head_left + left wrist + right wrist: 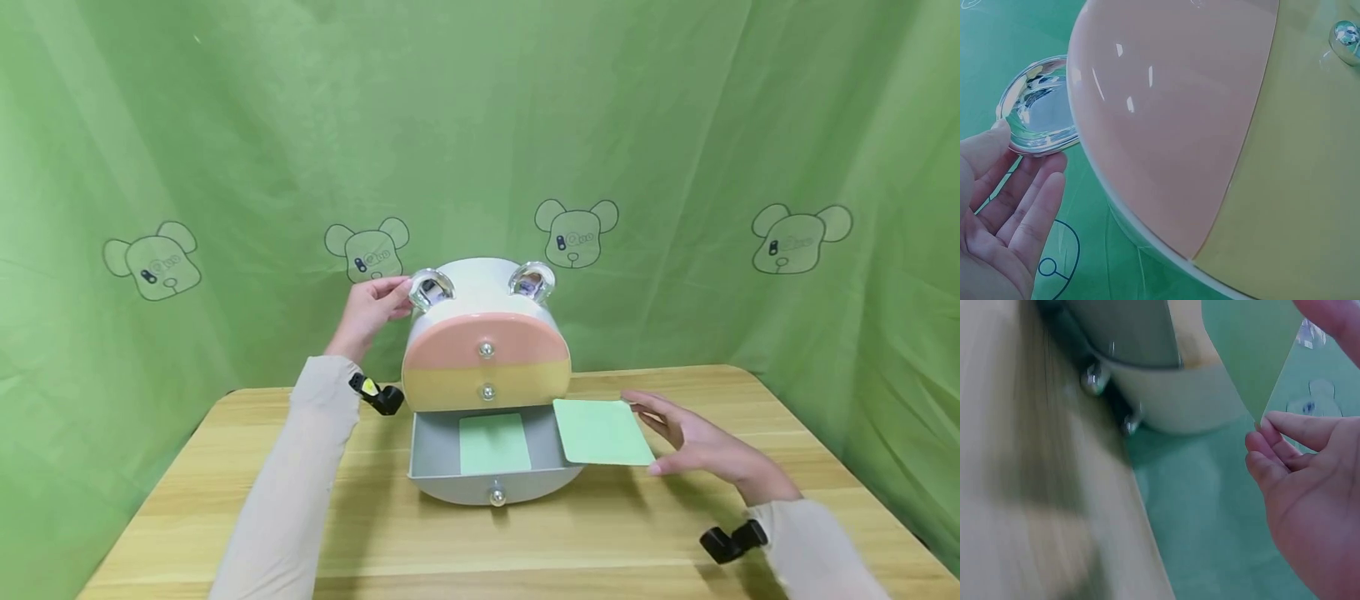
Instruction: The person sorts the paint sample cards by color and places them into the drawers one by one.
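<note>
A rounded white storage box [480, 287] with a pink and yellow front [1166, 125] stands on the table. My left hand [371, 310] pinches the box's shiny silver ear [1041, 112] between thumb and fingers. The grey bottom drawer [431, 442] is pulled out, and a pale green square card [493, 443] lies in it. A second green card [603, 432] is in my right hand [693, 442], gripped at its edges by thumb and fingers. This card is over the drawer's right side and reaches beyond it. In the right wrist view fingertips [1266, 422] touch its corner.
Round knobs [487, 349] stick out from the box front, one more on the drawer [497, 497]. Behind the wooden table [420, 554] hangs a green curtain [465, 125] printed with bear heads. A second silver ear [532, 282] tops the box's right side.
</note>
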### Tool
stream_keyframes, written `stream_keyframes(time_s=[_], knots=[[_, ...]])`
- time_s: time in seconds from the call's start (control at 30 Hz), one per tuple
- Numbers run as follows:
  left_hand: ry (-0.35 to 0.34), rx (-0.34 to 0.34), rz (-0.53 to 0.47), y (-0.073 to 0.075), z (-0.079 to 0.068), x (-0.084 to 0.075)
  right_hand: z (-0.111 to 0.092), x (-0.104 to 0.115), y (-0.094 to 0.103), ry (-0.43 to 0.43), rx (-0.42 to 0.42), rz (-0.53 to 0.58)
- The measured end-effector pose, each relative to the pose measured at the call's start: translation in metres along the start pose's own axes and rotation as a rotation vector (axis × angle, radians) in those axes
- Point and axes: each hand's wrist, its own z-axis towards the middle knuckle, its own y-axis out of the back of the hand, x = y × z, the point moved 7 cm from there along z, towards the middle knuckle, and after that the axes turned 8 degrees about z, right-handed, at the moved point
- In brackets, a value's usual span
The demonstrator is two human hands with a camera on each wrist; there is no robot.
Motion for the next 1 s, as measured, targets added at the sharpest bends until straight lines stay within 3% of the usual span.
stream_keyframes(time_s=[0.5,1.0], knots=[[-0.008,-0.001,0.003,0.0,0.0,0.001,0.047,-0.005,-0.048,-0.037,-0.033,-0.044],[-0.003,0.008,-0.006,0.0,0.001,0.003,0.058,-0.017,-0.06,-0.045,-0.052,-0.104]])
